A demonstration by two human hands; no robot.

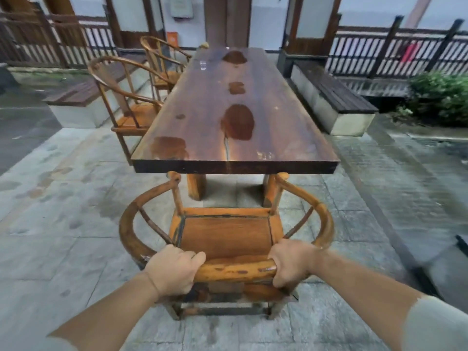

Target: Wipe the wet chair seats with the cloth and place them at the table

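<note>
Both hands clamped the chair (pixel 225 236) by its back rail, left hand (pixel 172 269) and right hand (pixel 291 262) well apart. Chair faced 12 o'clock, seat toward the table (pixel 235 163) end, just short of it. Table's long axis ran 6 to 12. Three chairs total: two more (pixel 126 97) at 10 o'clock along its left side.

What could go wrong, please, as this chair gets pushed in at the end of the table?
1. Both the left hand and right hand grip the chair by its glossy, possibly damp back rail; a grip could slip.
2. The chair's front arm tips sit right under the table edge, so pushing further might knock them against the slab.
3. The stone floor shows wet patches, so footing may be slippery.
</note>
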